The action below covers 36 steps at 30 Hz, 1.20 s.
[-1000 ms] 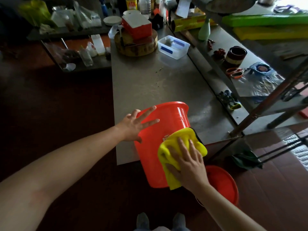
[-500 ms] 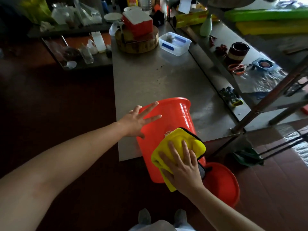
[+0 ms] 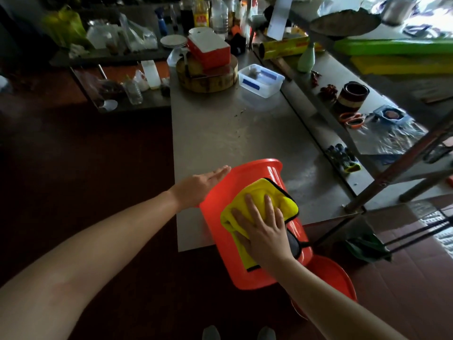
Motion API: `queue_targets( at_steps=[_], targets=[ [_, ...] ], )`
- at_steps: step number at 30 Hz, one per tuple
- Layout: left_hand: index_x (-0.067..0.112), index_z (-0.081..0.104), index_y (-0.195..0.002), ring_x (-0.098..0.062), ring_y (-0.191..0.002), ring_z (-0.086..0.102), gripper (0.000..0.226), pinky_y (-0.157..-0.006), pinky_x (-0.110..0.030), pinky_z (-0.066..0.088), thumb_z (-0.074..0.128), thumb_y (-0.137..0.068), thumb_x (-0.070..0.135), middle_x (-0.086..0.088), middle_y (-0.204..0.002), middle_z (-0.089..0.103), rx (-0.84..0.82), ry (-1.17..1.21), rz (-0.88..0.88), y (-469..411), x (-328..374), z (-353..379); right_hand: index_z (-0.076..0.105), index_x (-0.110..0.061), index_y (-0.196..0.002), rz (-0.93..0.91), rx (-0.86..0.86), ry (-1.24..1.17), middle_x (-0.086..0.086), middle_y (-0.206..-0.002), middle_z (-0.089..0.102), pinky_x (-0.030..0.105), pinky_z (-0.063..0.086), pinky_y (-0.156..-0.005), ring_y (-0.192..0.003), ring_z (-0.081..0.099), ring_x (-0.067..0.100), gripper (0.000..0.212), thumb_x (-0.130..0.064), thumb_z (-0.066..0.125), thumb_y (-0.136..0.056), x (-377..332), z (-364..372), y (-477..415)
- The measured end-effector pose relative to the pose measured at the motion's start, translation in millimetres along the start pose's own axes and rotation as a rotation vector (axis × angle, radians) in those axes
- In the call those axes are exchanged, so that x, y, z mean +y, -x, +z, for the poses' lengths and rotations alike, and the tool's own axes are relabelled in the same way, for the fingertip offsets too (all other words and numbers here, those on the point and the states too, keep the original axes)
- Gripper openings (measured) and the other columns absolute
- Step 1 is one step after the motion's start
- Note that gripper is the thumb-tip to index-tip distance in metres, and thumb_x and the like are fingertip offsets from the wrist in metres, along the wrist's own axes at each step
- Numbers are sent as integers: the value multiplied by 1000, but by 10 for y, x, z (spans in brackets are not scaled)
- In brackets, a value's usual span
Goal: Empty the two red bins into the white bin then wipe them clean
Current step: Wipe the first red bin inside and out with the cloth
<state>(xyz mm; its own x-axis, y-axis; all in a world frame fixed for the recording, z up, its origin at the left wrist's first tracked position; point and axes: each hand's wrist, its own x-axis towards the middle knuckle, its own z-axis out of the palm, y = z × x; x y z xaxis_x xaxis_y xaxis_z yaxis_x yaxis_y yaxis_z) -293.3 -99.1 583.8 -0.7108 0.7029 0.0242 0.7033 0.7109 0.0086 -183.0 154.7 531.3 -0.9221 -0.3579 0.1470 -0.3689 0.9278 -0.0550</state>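
Ideally the straight-fingered left hand [image 3: 203, 183] braces the red bin [image 3: 247, 171] while the right hand [image 3: 266, 233], fingers flat, presses the yellow cloth [image 3: 278, 200] in overlapping strokes.

Second red bin [image 3: 331, 273] — mostly hidden

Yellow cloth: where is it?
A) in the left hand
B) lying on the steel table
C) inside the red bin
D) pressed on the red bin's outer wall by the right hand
D: the right hand lies flat on the yellow cloth against the outside of the red bin.
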Motion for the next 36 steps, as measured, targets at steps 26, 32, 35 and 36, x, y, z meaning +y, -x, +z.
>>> queue_targets(
  at_steps=[26, 32, 35, 36],
  targets=[
    [18, 31, -158, -23, -137, 50, 55, -111, -28, 37, 46, -105, 7, -7, -155, 46, 91, 304, -341, -8, -374, -156, 29, -52, -152, 20, 4, -58, -3, -169, 13, 63, 28, -111, -152, 9, 47, 61, -69, 41, -95, -179, 187, 426],
    [12, 40, -153, -27, -136, 51, 65, -113, -38, 40, 39, -94, -13, -11, -150, 51, 171, 332, -406, -292, -263, -137, 30, -53, -151, 18, -20, -66, -3, -169, 14, 62, 29, -109, -151, 10, 48, 58, -69, 40, -95, -224, 182, 273],
    [14, 42, -152, -26, -136, 51, 73, -113, -37, 40, 37, -87, -18, -10, -149, 52, 172, 308, -422, -281, -297, -113, 27, -55, -150, 56, -50, -70, -3, -169, 13, 61, 32, -107, -150, 15, 49, 59, -70, 36, -95, -212, 74, -63],
    [14, 42, -152, -26, -136, 51, 74, -113, -37, 40, 38, -86, -19, -9, -149, 52, 175, 305, -420, -275, -310, -110, 26, -56, -151, 67, -62, -72, -4, -169, 11, 61, 31, -108, -150, 14, 48, 59, -71, 34, -95, -208, 40, -220]
  ],
)
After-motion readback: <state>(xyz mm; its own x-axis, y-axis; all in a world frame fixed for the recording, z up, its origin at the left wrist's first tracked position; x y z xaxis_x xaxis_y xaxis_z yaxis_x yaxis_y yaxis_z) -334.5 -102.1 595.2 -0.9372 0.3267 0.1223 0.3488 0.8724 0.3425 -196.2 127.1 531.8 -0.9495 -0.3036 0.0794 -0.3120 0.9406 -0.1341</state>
